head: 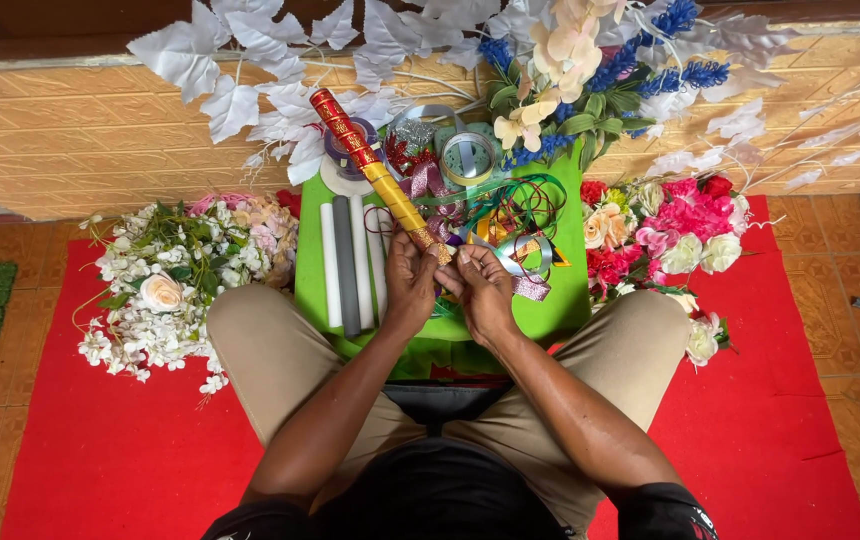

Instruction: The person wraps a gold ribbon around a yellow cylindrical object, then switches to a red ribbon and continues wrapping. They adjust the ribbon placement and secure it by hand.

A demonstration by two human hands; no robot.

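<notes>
My left hand (411, 283) grips the near end of a long stick (370, 166) wrapped in red and gold ribbon, which slants up and away to the left. My right hand (485, 290) is pressed against the same end, fingers pinched on the ribbon there. A pink glittery ribbon tail (530, 288) hangs out by my right hand. Both hands sit above a bright green board (562, 300) resting across my knees.
On the board lie white and grey tubes (346, 262), tape rolls (467, 157) and loose ribbons (515, 203). White and peach fake flowers (175, 280) lie left, red and pink ones (665, 232) right, white leaves and blue flowers (570, 60) behind, all on a red mat (110, 450).
</notes>
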